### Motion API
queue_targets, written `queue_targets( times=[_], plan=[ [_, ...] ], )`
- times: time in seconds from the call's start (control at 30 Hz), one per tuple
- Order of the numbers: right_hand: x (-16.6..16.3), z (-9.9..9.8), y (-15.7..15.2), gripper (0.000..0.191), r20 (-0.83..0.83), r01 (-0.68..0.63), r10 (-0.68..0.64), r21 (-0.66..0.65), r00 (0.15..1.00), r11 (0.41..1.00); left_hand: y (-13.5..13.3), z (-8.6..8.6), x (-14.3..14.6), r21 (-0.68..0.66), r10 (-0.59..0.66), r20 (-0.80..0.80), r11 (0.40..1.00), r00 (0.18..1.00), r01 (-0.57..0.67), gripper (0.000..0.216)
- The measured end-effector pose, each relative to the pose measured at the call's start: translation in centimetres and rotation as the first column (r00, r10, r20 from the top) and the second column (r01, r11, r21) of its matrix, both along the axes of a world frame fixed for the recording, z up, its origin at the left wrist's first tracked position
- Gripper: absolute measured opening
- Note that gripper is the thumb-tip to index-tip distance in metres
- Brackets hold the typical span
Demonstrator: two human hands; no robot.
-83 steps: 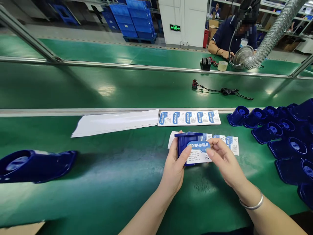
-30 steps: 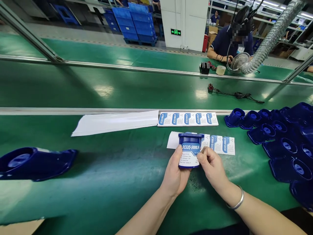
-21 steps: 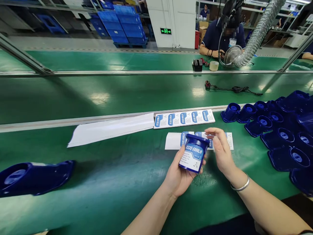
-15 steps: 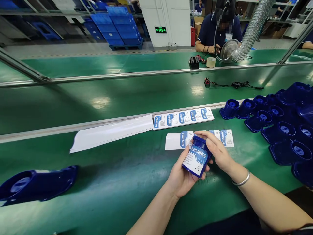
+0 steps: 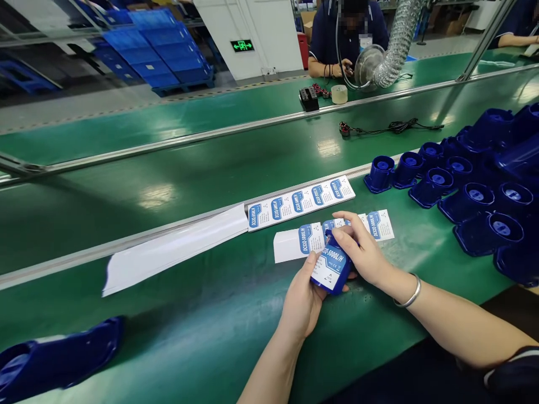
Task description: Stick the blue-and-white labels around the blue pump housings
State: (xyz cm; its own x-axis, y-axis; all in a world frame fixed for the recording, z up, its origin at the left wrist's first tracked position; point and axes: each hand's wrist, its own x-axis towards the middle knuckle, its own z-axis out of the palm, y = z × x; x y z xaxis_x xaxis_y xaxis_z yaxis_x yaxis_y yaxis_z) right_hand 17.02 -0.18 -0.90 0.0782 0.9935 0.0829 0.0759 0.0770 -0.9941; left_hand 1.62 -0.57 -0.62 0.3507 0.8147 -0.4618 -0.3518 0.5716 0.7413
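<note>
A dark blue plastic housing (image 5: 343, 280) with a white-and-blue label (image 5: 329, 267) reading "DCS2Q-5000L/H" on its face is held between both hands, tilted. My left hand (image 5: 301, 297) is closed around its lower left side, the thumb at the label's edge. My right hand (image 5: 364, 249) grips the upper right side, its thumb lying over the top near the label. Some of its fingers are hidden behind the housing. Just behind the hands lies a sheet of the same labels (image 5: 310, 240), partly covered by my right hand, with a blank strip at its left end.
A stack of label sheets (image 5: 301, 203) and white backing paper (image 5: 177, 249) lie along the metal strip. Several blue housings (image 5: 475, 196) stand at right; another blue housing (image 5: 63, 353) lies at left. Beyond are a coiled cable (image 5: 396, 127), a tape roll (image 5: 339, 94) and a co-worker (image 5: 324, 42).
The view has turned and shifted, so the table's things sit further left and tilted. My right thumb has moved onto the housing's top by the label. Both hands still hold the housing.
</note>
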Motion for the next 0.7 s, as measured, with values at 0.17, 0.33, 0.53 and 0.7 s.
queue_targets(
  times=[0.17,0.33,0.53,0.7],
  plan=[
    [-0.2,0.2,0.2,0.048,-0.002,0.034,-0.034,-0.028,0.999,0.999,-0.4,-0.8,-0.2,0.189,0.044,-0.183,0.982,0.982,-0.009,0.05],
    [-0.3,0.2,0.3,0.048,-0.004,0.048,-0.049,-0.054,0.999,0.997,-0.8,-0.7,0.1,0.435,0.152,-0.38,0.9,0.913,0.031,0.034],
    [-0.3,0.0,0.4,0.044,0.009,0.066,-0.065,-0.045,0.998,0.997,-1.2,-0.1,0.2,0.452,0.171,-0.473,0.889,0.864,0.071,0.043],
    [-0.1,0.0,0.5,0.047,-0.015,0.038,-0.038,-0.013,0.999,0.999,-1.1,0.4,0.2,0.44,0.151,-0.485,0.893,0.861,0.091,0.065]
  ],
)
